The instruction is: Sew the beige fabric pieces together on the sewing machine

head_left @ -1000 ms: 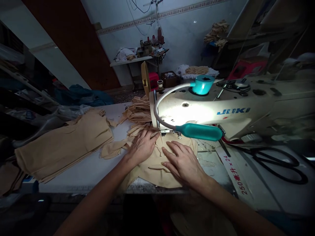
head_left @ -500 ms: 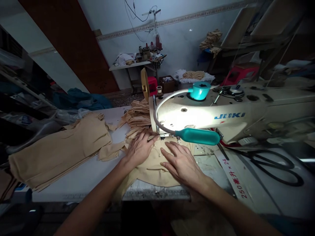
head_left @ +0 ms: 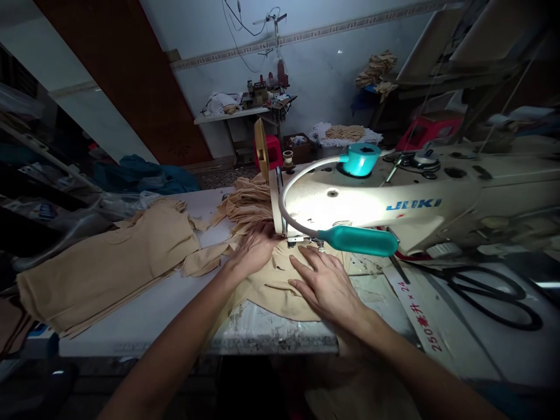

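Note:
Beige fabric (head_left: pixel 280 300) lies under the needle area of a cream sewing machine (head_left: pixel 367 201). My right hand (head_left: pixel 326 283) rests flat on it with fingers spread, just in front of the presser foot (head_left: pixel 292 241). To the left of the foot, my left hand (head_left: pixel 256 251) is on the cloth near gathered beige pieces (head_left: pixel 247 201); its fingertips are in shadow beside the machine head, and whether they pinch cloth is hidden. A teal lamp (head_left: pixel 361 241) on a bent white neck lights the machine.
Stacked beige pieces (head_left: pixel 109 259) lie on the table's left. Black-handled scissors (head_left: pixel 494 294) rest at the right, by a strip with red print (head_left: pixel 417 318). Behind stand a red stool (head_left: pixel 273 153) and another machine table (head_left: pixel 231 116).
The fabric has shifted away from me toward the machine. My left hand has moved up and its fingers reach farther beside the machine head. The view has shifted slightly.

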`<state>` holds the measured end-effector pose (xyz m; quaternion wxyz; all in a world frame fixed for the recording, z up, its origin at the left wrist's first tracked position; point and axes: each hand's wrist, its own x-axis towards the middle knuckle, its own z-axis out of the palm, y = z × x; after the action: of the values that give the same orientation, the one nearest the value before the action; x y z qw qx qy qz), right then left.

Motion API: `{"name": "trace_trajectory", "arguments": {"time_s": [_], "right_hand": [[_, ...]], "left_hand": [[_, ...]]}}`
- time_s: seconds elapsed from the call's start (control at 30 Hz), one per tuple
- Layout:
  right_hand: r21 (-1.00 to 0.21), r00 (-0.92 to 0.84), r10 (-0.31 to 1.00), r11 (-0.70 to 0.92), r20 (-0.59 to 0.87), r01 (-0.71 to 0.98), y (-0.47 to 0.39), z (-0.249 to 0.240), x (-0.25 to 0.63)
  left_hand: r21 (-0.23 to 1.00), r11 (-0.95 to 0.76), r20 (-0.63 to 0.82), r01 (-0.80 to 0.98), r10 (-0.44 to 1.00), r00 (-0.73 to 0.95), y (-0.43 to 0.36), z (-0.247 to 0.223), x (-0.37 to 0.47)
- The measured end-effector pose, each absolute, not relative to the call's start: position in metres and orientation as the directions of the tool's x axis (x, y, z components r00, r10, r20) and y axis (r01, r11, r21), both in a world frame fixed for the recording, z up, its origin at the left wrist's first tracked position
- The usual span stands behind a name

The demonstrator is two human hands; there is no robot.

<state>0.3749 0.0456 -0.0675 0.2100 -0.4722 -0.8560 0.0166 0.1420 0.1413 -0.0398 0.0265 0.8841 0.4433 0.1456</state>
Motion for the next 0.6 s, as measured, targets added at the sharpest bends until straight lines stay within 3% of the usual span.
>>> {"name": "trace_trajectory", "arguments": {"time_s": [0.23, 0.37, 0.47, 0.6], "right_hand": [[-0.217, -0.451, 0.833, 0.528, 0.32, 0.821, 0.048, -0.067, 0.371], [-0.215, -0.466, 0.832, 0.536, 0.301, 0.816, 0.05, -0.063, 0.375], [-0.211, -0.469, 0.831, 0.537, 0.3, 0.817, 0.05, -0.062, 0.377], [-0.201, -0.472, 0.822, 0.545, 0.318, 0.814, 0.049, -0.064, 0.378]], "left_hand": [[0.227, -0.56, 0.217, 0.797, 0.827, 0.519, 0.149, -0.04, 0.142], [0.132, -0.517, 0.277, 0.846, 0.839, 0.469, 0.132, -0.044, 0.143], [0.026, -0.576, 0.321, 0.817, 0.779, 0.539, 0.102, -0.044, 0.143], [0.031, -0.672, 0.254, 0.74, 0.721, 0.644, 0.07, -0.037, 0.148]]}}
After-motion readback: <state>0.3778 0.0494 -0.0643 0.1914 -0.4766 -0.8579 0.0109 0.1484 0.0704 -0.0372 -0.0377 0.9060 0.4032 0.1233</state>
